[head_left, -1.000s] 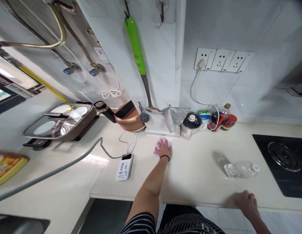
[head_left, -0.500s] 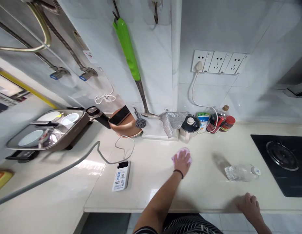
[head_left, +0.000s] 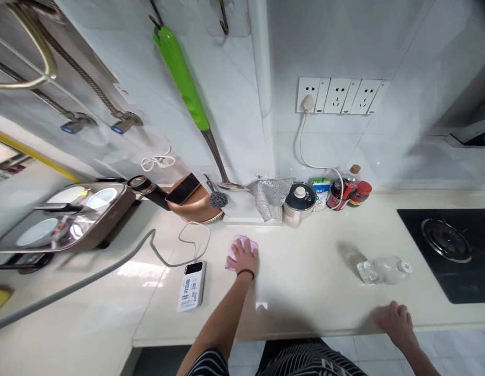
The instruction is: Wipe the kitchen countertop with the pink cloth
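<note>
Cloth (head_left: 229,258) beneath fingers (head_left: 247,246) of left hand (head_left: 246,261)

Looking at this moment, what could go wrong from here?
1. The left hand lies on a pink cloth, with a white device and its thin cord just to the left; a wide sweep that way might snag the cord or shove the device.
2. The bottle sits near the right hand, so a careless shift could knock it.
3. The phone is perched at a slant on the copper pan; a bump might slide it off.
</note>
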{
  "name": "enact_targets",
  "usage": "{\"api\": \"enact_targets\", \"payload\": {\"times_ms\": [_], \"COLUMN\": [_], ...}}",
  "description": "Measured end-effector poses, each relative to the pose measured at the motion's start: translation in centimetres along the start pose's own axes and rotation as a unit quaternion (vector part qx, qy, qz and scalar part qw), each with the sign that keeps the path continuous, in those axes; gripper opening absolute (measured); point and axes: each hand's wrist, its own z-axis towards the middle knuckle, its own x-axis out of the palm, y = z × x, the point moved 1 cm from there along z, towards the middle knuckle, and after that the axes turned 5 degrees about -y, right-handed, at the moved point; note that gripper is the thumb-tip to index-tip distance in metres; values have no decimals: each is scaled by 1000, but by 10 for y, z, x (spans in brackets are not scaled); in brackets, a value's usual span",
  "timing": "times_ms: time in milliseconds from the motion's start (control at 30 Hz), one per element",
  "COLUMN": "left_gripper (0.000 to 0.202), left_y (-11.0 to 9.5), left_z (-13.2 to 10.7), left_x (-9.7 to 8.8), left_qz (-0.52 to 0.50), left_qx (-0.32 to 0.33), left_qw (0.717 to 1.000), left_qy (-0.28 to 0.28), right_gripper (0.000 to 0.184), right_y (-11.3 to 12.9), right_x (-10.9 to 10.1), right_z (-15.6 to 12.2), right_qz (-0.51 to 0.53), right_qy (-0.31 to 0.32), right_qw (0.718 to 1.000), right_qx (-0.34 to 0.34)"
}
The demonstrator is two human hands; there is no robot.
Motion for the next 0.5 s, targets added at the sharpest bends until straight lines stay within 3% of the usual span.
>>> {"api": "enact_targets", "payload": {"times_ms": [200, 300, 400, 500], "left_gripper": [67, 71, 71, 68], "left_y": [-89, -119, -123, -103], "left_z": [-129, -179, -194, -173], "left_x": [68, 87, 86, 72], "left_qz": [2, -27, -62, -62], "left_qx": [240, 376, 433, 367], "left_qw": [965, 911, 871, 900], "left_qy": [103, 169, 222, 226], "right_gripper": [57, 59, 59, 68], "right_y": [2, 0, -7, -18], "right_x": [1, 5, 12, 22], "right_z": [-5, -1, 4, 7], "right_qz": [-15, -23, -33, -48], "right_qy": [-2, 11, 39, 56], "right_qw": [1000, 999, 998, 995], "right_qx": [-1, 23, 44, 60]}}
